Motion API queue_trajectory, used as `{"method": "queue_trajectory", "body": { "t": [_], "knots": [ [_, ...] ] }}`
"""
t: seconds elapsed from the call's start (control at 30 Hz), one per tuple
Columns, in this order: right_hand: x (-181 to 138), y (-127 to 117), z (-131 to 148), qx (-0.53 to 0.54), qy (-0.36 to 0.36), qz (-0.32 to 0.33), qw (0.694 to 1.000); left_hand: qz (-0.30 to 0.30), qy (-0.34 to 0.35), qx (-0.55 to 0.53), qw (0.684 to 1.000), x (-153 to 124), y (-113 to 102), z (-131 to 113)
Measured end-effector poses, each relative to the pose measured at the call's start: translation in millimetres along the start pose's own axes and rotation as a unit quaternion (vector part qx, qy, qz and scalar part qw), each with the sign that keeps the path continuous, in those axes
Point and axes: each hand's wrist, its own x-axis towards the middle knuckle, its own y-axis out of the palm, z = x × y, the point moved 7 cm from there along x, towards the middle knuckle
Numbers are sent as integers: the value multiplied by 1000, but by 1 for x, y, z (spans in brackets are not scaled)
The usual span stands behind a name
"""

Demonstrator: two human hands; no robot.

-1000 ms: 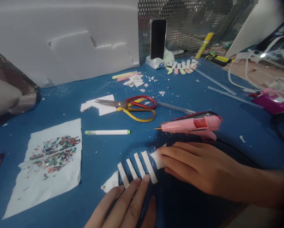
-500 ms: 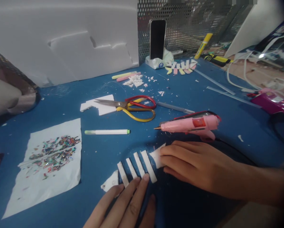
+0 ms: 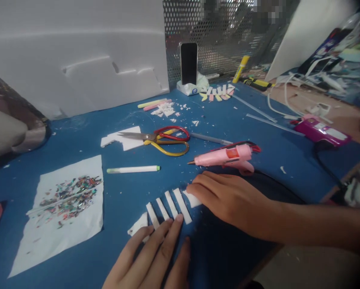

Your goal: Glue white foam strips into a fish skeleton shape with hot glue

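Several narrow white foam strips (image 3: 170, 204) lie side by side on the blue table (image 3: 122, 108) near its front edge. My left hand (image 3: 151, 259) lies flat, fingers stretched out, with its fingertips on the near ends of the strips. My right hand (image 3: 228, 198) rests palm down to their right, fingers together, pressing a small white foam piece (image 3: 193, 199) beside the last strip. Another white scrap (image 3: 138, 224) lies at the left end of the row. A pink glue gun (image 3: 225, 155) lies just beyond my right hand.
Red and yellow scissors (image 3: 162, 138) rest on a white foam offcut. A white marker (image 3: 133, 169) and a paper sheet with glitter (image 3: 62, 212) lie to the left. A phone (image 3: 189, 63) stands at the back by a white foam board (image 3: 77, 52). A purple glue gun (image 3: 320, 132) sits far right.
The view has tilted up and pulled back, so everything sits lower and smaller. Both hands stay on the strips; my right fingers have slid slightly further over the small foam piece.
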Motion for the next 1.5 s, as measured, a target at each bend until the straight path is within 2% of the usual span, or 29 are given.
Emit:
{"method": "queue_trajectory", "body": {
  "t": [0.23,0.43,0.7,1.07,1.5],
  "knots": [
    [5,-1,5,-45,5,28,999,3,7,-5,1000,-2,-1,-3],
    [7,-6,3,-43,30,26,998,-5,2,-18,1000,1,-5,-2],
    [13,-1,1,-27,36,68,997,-6,4,-24,1000,0,-4,-3],
    [7,-2,0,-17,29,58,998,15,1,-25,1000,0,-3,-1],
    [6,-3,0,-37,18,23,999,11,3,-18,1000,-1,-2,-1]
  ]
}}
